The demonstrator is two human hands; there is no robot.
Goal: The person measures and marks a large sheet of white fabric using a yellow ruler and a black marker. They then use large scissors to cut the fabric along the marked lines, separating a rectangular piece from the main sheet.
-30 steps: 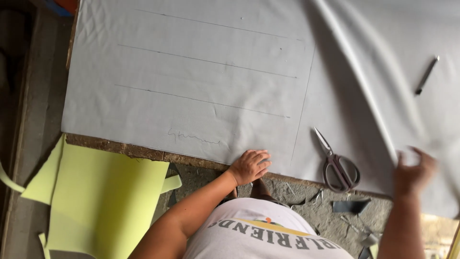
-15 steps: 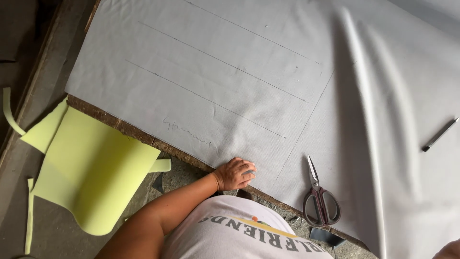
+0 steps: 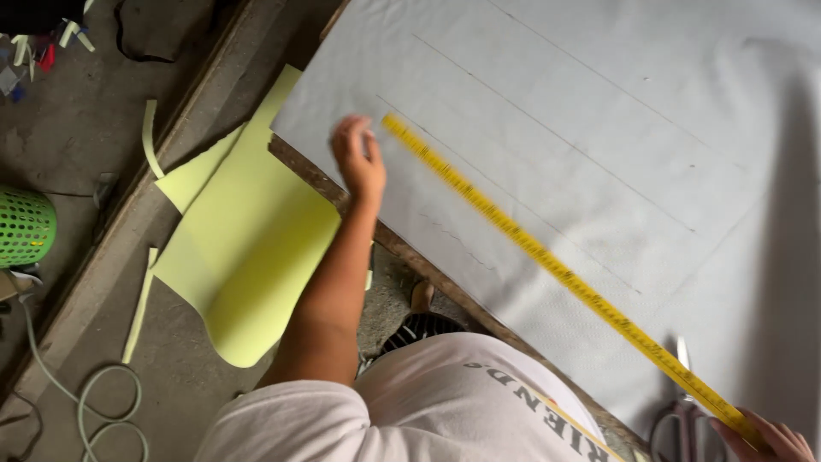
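Observation:
A large grey fabric sheet (image 3: 599,128) with thin drawn lines covers the table. A long yellow measuring ruler (image 3: 547,261) lies diagonally across it. My left hand (image 3: 359,162) is stretched out over the fabric with fingers apart, right beside the ruler's far end; motion blur hides whether it touches it. My right hand (image 3: 770,438) sits at the bottom right corner, fingers closed on the ruler's near end. Scissors (image 3: 676,411) lie on the fabric just under that end, partly hidden.
A yellow-green sheet (image 3: 248,248) hangs off the table's wooden edge (image 3: 410,257) onto the floor, with thin strips of it nearby. On the floor at the left are a green mesh basket (image 3: 24,224) and a pale cable (image 3: 94,402).
My left hand left the table edge and reached up onto the fabric. The yellow ruler has appeared across the sheet, with my right hand holding its near end. The view swung right.

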